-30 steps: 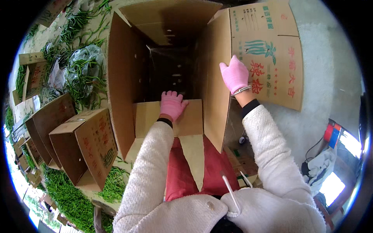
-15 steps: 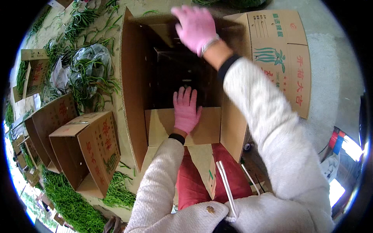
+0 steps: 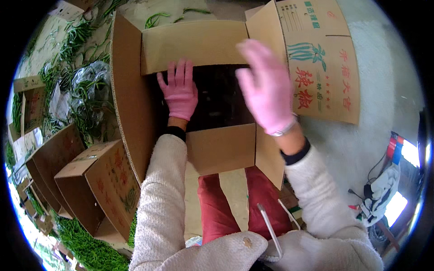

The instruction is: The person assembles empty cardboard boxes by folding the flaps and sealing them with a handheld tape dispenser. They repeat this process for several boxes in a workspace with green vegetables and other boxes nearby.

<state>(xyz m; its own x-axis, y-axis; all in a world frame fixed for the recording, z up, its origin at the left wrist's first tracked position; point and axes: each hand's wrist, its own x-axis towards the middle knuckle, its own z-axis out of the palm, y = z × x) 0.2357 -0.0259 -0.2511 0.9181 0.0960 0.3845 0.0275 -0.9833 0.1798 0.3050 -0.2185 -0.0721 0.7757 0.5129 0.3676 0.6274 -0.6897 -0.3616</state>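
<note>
In front of me stands a brown cardboard box [image 3: 127, 81] with its top flaps spread outward. Its inside is dark and slightly shiny, and I cannot make out what is in it. My left hand [image 3: 181, 92], in a pink glove, reaches over the left part of the opening. Its fingers are stretched out, with the tips at the far flap [image 3: 194, 43]. My right hand [image 3: 269, 88], also gloved in pink, is over the right side of the box, by the right flap [image 3: 266, 29]. It is blurred, but thumb and fingers are apart. The near flap [image 3: 221, 147] points toward my legs.
A printed cardboard piece [image 3: 318, 63] lies to the right on the grey floor. Open cartons [image 3: 113, 187] stand at the left. Around them lie heaps of long green peppers [image 3: 88, 244] and a clear plastic bag [image 3: 92, 74]. A cable [image 3: 368, 176] lies at the lower right.
My left hand has moved from the near flap to the far left of the opening. My right hand has come from the far edge to the right side. The far flap now shows spread out.
</note>
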